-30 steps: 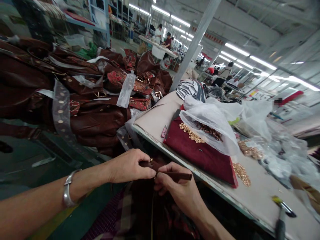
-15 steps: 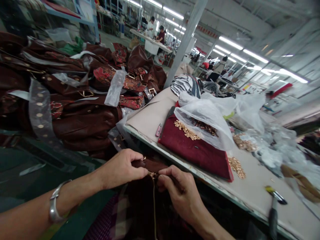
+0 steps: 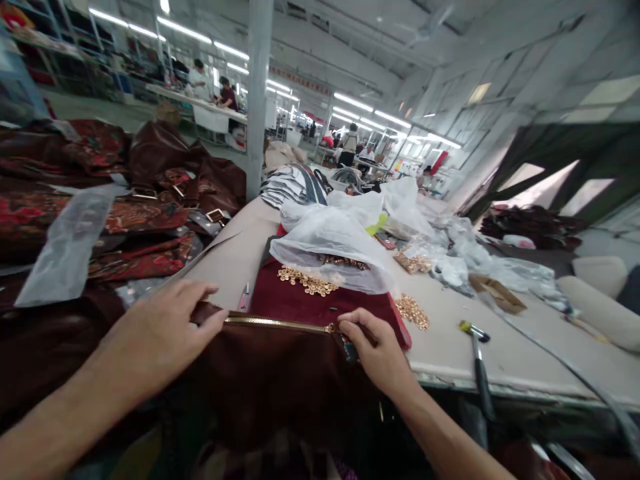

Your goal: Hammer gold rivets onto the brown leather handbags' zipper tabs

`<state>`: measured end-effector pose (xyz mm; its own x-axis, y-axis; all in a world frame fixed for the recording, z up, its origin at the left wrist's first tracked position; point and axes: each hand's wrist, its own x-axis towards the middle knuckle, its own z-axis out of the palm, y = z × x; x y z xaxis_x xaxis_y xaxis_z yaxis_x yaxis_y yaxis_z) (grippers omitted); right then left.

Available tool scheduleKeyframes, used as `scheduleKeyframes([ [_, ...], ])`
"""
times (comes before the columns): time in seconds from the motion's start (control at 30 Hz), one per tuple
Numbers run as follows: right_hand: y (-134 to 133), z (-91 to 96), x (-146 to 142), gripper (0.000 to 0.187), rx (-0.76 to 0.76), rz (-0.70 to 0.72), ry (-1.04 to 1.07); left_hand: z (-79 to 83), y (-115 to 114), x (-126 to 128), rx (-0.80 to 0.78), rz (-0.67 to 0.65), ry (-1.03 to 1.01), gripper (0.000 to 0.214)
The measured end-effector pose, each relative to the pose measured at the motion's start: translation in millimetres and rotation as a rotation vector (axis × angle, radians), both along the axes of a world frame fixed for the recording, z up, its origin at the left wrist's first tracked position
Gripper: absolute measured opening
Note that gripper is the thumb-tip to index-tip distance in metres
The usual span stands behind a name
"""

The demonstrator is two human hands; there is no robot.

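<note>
We begin at our left hand (image 3: 160, 333), low on the left, which is clenched on the left end of a brass zip (image 3: 275, 323) along the top edge of a dark brown leather piece (image 3: 270, 387). Our right hand (image 3: 375, 350) grasps the zip near its slider (image 3: 331, 328), and a dark pull (image 3: 350, 351) shows just below the fingers.

Held between our hands, the leather piece lies across our lap and just in front of the worktop's edge. The zip's teeth form one closed gold line from the left hand to the slider. Past the slider, the right hand hides the zip, so we cannot tell how much of it remains open.

Just beyond the zip, a maroon cloth (image 3: 320, 310) lies on the worktop (image 3: 450, 360), with gold studs (image 3: 306, 283) on it and a clear plastic bag (image 3: 330, 240) partly over it. More gold studs (image 3: 413, 312) lie beside the cloth. To the right is a hammer (image 3: 479, 373) with a yellow-tipped head. On the left, brown leather garments (image 3: 170, 167) with red floral panels are heaped up. Far off, people (image 3: 225, 97) work at a long table.
</note>
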<state>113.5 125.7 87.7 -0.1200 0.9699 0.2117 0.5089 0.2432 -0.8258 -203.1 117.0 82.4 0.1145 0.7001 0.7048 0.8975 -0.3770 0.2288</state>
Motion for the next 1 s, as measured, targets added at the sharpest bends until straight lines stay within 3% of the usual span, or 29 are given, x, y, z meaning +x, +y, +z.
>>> scheduleKeyframes([
  [0.07, 16.3, -7.4, -2.4, 0.027, 0.000, -0.026, 0.029, -0.7, -1.3, 39.2, 0.083, 0.029, 0.177, 0.036],
  [0.13, 28.0, -14.5, -3.9, 0.026, 0.000, -0.030, 0.053, -8.7, -7.2, 81.0, 0.081, -0.155, 0.201, 0.036],
  [0.2, 35.1, -21.3, -3.4, 0.024, 0.009, -0.020, 0.069, -23.4, -9.2, 115.8, 0.030, -0.218, 0.197, 0.040],
  [0.27, 39.1, -28.2, -1.7, 0.021, 0.018, -0.018, 0.064, -42.2, -4.2, 138.4, -0.055, -0.198, 0.185, 0.041],
  [0.4, 40.7, -38.5, 0.1, 0.017, -0.002, -0.044, -0.050, -77.1, 11.4, 153.1, -0.140, -0.144, 0.189, 0.040],
  [0.53, 33.5, -32.0, 15.9, 0.015, 0.105, -0.022, -0.171, -93.9, 13.1, 154.4, -0.090, -0.140, 0.183, 0.041],
  [0.63, 21.8, -25.8, 64.8, 0.028, 0.156, -0.201, -0.158, -97.8, 10.9, 156.6, -0.097, -0.136, 0.126, 0.040],
  [0.7, 9.0, -31.6, 116.5, 0.041, 0.113, -0.454, -0.263, -99.4, 10.7, 158.4, -0.097, -0.134, 0.089, 0.040],
  [0.77, -9.4, -47.9, 173.5, 0.056, 0.080, -0.716, -0.495, -100.9, 11.1, 159.7, -0.087, -0.136, 0.072, 0.039],
  [0.83, -31.8, -70.6, 224.5, 0.070, 0.088, -0.773, -0.764, -102.1, 11.3, 160.3, -0.080, -0.133, 0.071, 0.038],
  [0.87, -43.1, -82.2, 245.0, 0.068, 0.075, -0.782, -0.817, -102.6, 11.2, 160.4, -0.078, -0.131, 0.076, 0.037],
  [1.0, -71.2, -108.6, 290.6, 0.066, -0.125, -0.878, -0.729, -103.1, 11.3, 160.1, -0.054, -0.132, 0.099, 0.037],
])
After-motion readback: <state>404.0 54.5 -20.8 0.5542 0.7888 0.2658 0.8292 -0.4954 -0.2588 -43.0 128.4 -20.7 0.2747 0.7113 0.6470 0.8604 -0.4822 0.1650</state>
